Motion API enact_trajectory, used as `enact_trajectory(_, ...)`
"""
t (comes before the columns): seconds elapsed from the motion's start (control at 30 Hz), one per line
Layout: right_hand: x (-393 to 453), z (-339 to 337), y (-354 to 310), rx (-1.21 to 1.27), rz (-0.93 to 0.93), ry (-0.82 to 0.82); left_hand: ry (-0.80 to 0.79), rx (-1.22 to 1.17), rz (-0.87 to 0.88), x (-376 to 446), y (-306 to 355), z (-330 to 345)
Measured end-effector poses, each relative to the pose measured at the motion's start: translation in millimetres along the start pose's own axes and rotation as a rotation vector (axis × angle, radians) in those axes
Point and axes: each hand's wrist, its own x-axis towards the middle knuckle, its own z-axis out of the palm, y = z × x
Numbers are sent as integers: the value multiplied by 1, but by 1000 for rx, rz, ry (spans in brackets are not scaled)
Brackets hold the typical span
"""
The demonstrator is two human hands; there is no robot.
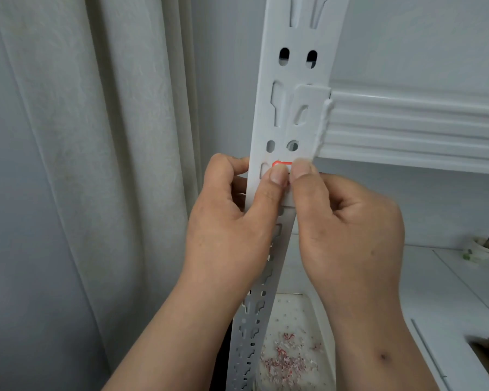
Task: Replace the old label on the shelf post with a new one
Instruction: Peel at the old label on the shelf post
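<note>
- Both thumbs pressed together on the red-edged label point(282, 165), which sits on the white shelf post point(291, 108) just under the pair of oval holes
- Risk, by the look of it: uneven thumb pressure could set the label crooked, or crease or tear it over the slot beneath
- Left hand point(232, 221) wraps the post, fingers curled round its far edge, thumb on the label
- Right hand point(350, 221) is loosely clenched, thumb tip forward against the label's right edge
- Both forearms rise from below; shredded red-and-white scraps point(288, 359) lie beneath
</note>
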Motion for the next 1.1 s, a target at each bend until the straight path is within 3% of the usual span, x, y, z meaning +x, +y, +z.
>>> enact_trajectory(0.23, -1, 1, 6, -108, -27, 37, 1, -13, -6, 0, 0, 0)
enact_trajectory(0.4, -2, 0, 5, -21, -6, 19, 13, -9, 5, 0, 0, 1)
enact_trajectory(0.63, -1, 3, 8, -142, -19, 56, 6, -9, 2, 1, -1, 1)
enact_trajectory(1.1, -2, 2, 7, -141, -8, 35, 14, -1, 11, 0, 0, 1)
